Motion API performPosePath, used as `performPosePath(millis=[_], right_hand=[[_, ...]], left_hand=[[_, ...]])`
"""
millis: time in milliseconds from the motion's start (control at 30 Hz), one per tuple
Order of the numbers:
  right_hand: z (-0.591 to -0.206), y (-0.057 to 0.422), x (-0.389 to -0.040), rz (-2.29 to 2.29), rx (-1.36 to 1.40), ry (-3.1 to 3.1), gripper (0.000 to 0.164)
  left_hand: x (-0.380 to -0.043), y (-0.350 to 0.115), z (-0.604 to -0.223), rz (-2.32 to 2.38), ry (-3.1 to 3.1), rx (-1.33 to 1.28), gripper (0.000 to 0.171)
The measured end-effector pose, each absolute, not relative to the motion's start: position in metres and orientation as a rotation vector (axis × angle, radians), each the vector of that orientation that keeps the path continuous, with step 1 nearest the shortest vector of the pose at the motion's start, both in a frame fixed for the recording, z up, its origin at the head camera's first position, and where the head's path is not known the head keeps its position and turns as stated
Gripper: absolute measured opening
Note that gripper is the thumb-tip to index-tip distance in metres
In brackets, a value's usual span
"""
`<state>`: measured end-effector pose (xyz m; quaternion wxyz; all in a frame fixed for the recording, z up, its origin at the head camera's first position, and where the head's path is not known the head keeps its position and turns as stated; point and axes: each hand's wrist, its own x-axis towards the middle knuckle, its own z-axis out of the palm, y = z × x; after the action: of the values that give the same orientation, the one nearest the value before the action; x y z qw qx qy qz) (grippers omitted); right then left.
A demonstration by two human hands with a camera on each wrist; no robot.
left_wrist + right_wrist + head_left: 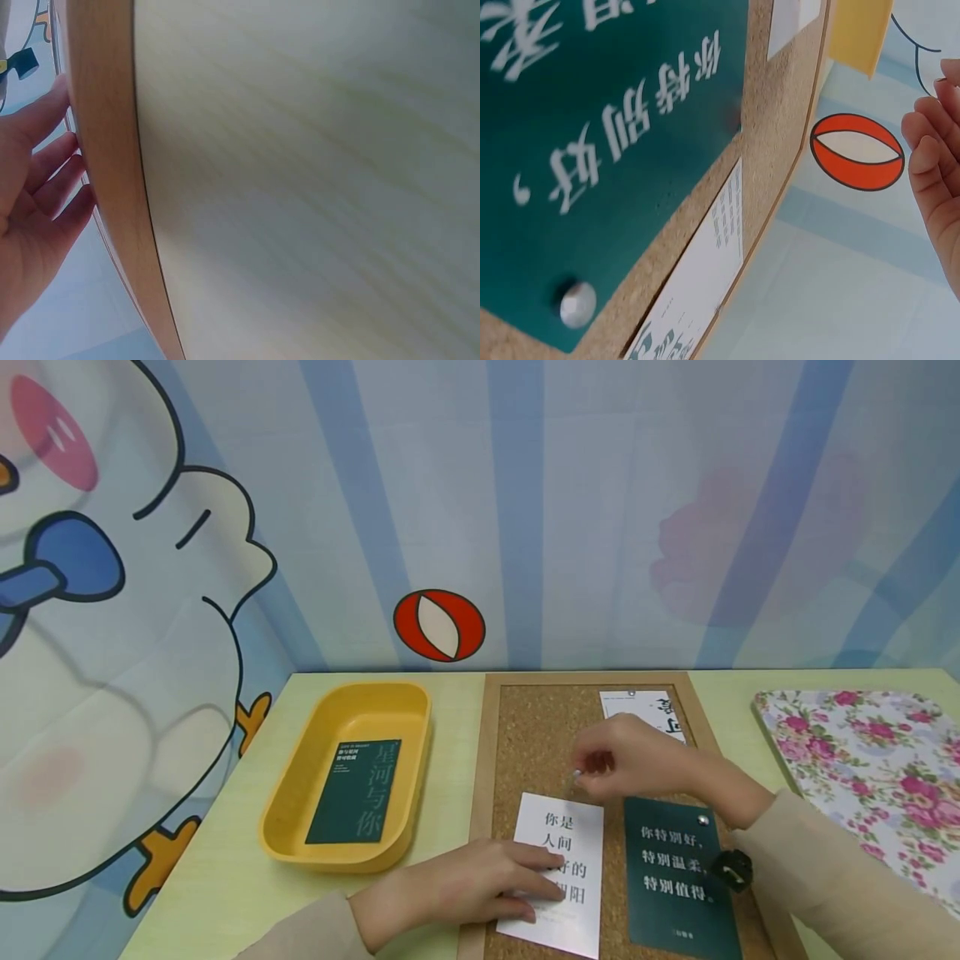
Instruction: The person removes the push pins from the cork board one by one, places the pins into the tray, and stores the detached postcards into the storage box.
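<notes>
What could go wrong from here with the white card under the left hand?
The right hand might drop the tiny pin-like piece it pinches. The white card could shift on the corkboard if the left hand, whose fingers rest on it, lifts too soon.

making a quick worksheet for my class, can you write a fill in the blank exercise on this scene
1. The left hand rests on a card coloured ____.
2. In the yellow tray lies another card, coloured dark ____.
3. The hand pinching a tiny shiny object is the person's ____ one.
4. Inside its wooden frame, the board has a surface of ____.

Missing words: white; green; right; cork
</notes>
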<state>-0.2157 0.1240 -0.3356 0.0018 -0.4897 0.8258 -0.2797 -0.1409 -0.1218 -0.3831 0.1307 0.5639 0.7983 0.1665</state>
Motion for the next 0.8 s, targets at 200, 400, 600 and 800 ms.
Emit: performPosePath(millis=[200, 400, 600, 800], right_hand=[[-0.333, 0.131, -0.216, -0.927, -1.603, 2.584, 0.016], [-0.327, 0.138, -0.216, -0.923, -1.572, 2.605, 0.015], [-0.322, 0.148, -0.218, -0.992, -1.617, 2.581, 0.016], [-0.319, 0.161, -0.217, -1.051, -1.603, 2.583, 0.019]], left_hand=[[-0.141, -0.122, -0.383, 0.494, 2.313, 1.637, 0.031], [-0.14, -0.122, -0.383, 0.492, 2.309, 1.609, 0.031], [-0.14, -0.121, -0.383, 0.484, 2.313, 1.621, 0.031], [-0.14, -0.121, -0.384, 0.49, 2.312, 1.619, 0.031]])
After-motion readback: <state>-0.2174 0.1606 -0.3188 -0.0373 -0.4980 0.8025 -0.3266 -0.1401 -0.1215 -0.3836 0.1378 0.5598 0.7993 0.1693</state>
